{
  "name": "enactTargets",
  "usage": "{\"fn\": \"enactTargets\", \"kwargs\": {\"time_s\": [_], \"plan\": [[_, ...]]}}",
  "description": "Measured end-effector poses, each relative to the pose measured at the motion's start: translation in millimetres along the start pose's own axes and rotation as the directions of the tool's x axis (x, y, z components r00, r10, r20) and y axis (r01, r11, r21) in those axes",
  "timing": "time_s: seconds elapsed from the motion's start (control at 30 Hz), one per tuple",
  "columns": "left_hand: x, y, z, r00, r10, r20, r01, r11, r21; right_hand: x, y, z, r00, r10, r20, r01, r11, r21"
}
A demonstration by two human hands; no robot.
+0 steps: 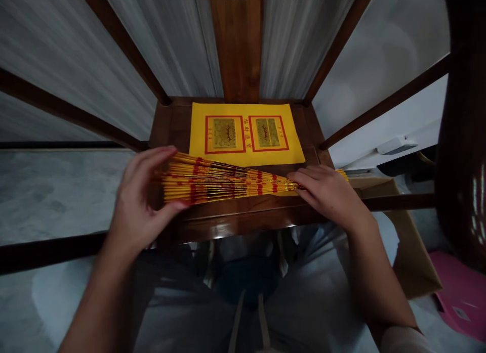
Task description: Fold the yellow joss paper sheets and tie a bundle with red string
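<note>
A stack of yellow paper sheets with red and gold printing [228, 182] lies fanned out on the seat of a dark wooden chair [235, 214]. My left hand [142, 196] grips the wide end of the fan, thumb underneath and fingers over the top edge. My right hand [326, 191] presses down on the narrow end, fingers together and flat on the sheets. Behind the fan a single yellow sheet [246, 158] with two red-framed gold panels lies flat on the seat.
The chair's back slat [239, 44] and armrests [383, 102] rise around the seat. A brown cardboard box [413, 262] and a pink item [461, 292] sit on the floor at the right. Pale floor [49, 191] lies to the left.
</note>
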State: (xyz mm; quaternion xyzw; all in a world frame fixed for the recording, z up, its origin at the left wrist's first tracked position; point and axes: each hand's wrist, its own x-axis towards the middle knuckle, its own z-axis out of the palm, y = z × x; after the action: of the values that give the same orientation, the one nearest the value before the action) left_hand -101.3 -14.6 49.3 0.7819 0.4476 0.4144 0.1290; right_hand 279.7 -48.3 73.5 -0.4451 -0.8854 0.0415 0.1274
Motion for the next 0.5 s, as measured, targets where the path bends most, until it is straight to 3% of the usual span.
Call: {"fn": "enactTargets", "kwargs": {"time_s": [0.03, 0.1, 0.17, 0.2, 0.37, 0.5], "plan": [[-3.4, -3.7, 7.7, 0.986, -0.113, -0.124, 0.095, 0.985, -0.145, -0.3, 0.2, 0.4, 1.000, -0.006, -0.004, 0.006, 1.000, -0.007], [-5.7, -8.3, 24.6, 0.866, -0.379, -0.326, 0.245, 0.890, -0.385, -1.0, 0.7, 1.3, 1.000, -0.013, -0.007, 0.013, 1.000, -0.017], [-2.5, -8.3, 38.1, 0.751, -0.570, -0.334, 0.298, 0.743, -0.599, -1.6, 1.0, 2.0, 1.000, -0.012, -0.005, 0.012, 1.000, -0.017], [0.2, -6.6, 42.4, 0.727, -0.621, -0.292, 0.315, 0.680, -0.662, -1.6, 1.0, 2.1, 1.000, -0.011, -0.004, 0.011, 1.000, -0.014], [6.9, 10.2, 44.6, 0.768, -0.632, -0.106, 0.368, 0.571, -0.734, -0.4, 0.1, 0.3, 1.000, 0.002, -0.004, -0.002, 1.000, 0.004], [5.1, 16.7, 42.5, 0.748, -0.663, -0.038, 0.406, 0.501, -0.764, 1.5, -1.8, -3.0, 0.999, 0.035, 0.037, -0.036, 0.999, 0.003]]}}
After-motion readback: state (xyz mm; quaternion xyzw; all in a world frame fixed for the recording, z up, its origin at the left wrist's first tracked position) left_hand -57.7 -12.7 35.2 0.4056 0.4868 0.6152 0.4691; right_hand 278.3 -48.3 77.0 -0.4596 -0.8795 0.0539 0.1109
